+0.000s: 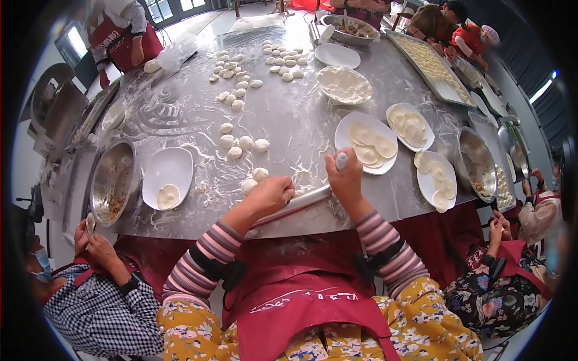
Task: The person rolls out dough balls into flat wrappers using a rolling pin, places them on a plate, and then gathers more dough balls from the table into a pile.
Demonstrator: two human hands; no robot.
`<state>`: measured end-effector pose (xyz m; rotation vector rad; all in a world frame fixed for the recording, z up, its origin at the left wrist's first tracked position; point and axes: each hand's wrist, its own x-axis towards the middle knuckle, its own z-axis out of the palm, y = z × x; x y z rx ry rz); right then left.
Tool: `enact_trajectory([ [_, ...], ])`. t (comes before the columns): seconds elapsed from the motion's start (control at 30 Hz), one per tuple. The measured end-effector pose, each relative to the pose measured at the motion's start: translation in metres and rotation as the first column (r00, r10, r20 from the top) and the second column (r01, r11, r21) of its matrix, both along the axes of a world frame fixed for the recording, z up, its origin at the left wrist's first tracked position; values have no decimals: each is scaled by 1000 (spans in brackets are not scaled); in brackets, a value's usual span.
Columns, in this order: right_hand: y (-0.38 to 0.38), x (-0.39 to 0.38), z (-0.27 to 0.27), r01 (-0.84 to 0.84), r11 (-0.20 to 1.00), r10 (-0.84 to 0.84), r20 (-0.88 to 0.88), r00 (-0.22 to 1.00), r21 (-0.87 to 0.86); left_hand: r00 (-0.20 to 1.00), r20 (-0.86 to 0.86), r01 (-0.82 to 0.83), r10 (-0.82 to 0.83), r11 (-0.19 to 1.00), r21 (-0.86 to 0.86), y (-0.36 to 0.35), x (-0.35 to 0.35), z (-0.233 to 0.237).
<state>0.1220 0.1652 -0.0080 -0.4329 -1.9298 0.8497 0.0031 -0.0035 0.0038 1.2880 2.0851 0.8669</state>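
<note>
My right hand point(347, 177) is closed in a fist around a rolling pin point(342, 160), whose rounded grey end pokes out above the thumb. A smooth pale bar point(307, 199) stretches from beside this fist toward my left wrist, close to the table's front edge. My left hand point(274, 195) has its fingers curled in, back of the hand up; whatever is in them is hidden. Just beyond it sit small dough balls point(250, 186), and several more dough balls point(235, 153) lie farther in. Rolled dough wrappers point(364, 133) overlap on a white plate point(346, 123) past my right hand.
On the left are a plate point(153, 161) with one wrapper and a steel bowl point(133, 180) of filling. A flour bowl point(344, 84), more wrapper plates and another filling bowl point(495, 162) stand right. People sit close on both sides point(102, 313) point(500, 295); others are across the floured table.
</note>
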Motion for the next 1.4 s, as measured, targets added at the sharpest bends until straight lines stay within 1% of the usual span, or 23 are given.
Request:
enact_trajectory([
  [0.07,-8,24,-3,21,999,-22,29,999,31,994,-39,98,-100,995,-35,-2,0,2],
  [0.13,-21,59,-11,18,977,-1,79,997,-212,999,19,48,-48,999,-19,-7,-4,-7],
  [0.17,-24,69,-15,12,977,6,85,996,-214,998,59,4,-3,1000,-11,-11,-6,-9],
  [0.23,-30,77,-17,-37,962,41,11,999,-271,995,97,26,-24,999,-21,-17,-7,-5],
  [0.3,-20,54,-12,2,970,6,32,999,-243,990,130,55,-60,998,41,-21,-1,-4],
  [0.37,-6,20,-1,21,1000,-21,10,1000,3,995,88,37,-40,999,35,-17,-1,-7],
  [0.47,2,-10,-2,-2,999,3,8,1000,-43,1000,12,24,-24,1000,15,-12,-5,-6],
  [0.5,4,-7,-1,30,999,-30,-18,999,-42,1000,-6,13,-13,1000,4,-10,-6,-5],
  [0.53,1,1,-3,20,1000,-20,-33,999,-18,999,33,30,-30,999,21,-11,-3,1],
  [0.57,-2,10,-6,9,1000,-9,-43,999,7,995,102,24,-18,998,-59,-12,0,8],
  [0.6,-7,24,-4,3,1000,-4,-39,999,-6,994,99,52,-47,997,-57,-14,2,10],
  [0.63,-14,40,0,-7,1000,6,-33,999,-20,987,152,57,-46,996,-73,-14,5,13],
  [0.73,-28,69,0,-5,998,6,7,1000,-64,976,-11,217,-217,976,9,-5,8,18],
  [0.77,-30,74,3,-47,995,47,-10,999,-90,973,-20,230,-230,973,6,-1,7,16],
  [0.8,-30,77,4,-93,989,91,-23,996,-113,963,-97,252,-250,968,13,3,6,14],
  [0.87,-27,75,2,-90,990,86,-36,996,-107,936,-236,275,-260,961,30,9,4,2],
  [0.9,-26,72,1,-94,990,90,-49,995,-105,936,-239,271,-257,962,28,12,4,0],
  [0.97,-26,71,4,-94,990,89,-55,995,-106,956,-261,142,-134,990,13,13,2,-3],
  [1.0,-26,70,5,-88,991,83,-53,995,-103,955,-268,136,-128,991,9,12,3,0],
  [1.1,-26,70,5,-96,991,89,-66,994,-97,949,-253,190,-187,982,-13,9,10,12],
  [1.17,-26,71,3,-99,990,94,-57,994,-96,930,-254,239,-264,963,-128,7,14,26],
  [1.27,-26,71,4,-96,993,92,-61,994,-74,897,-340,264,-283,959,-102,1,9,13],
  [1.4,-25,67,0,-103,992,97,-81,992,-74,895,-408,195,-181,981,-7,-4,11,0],
])
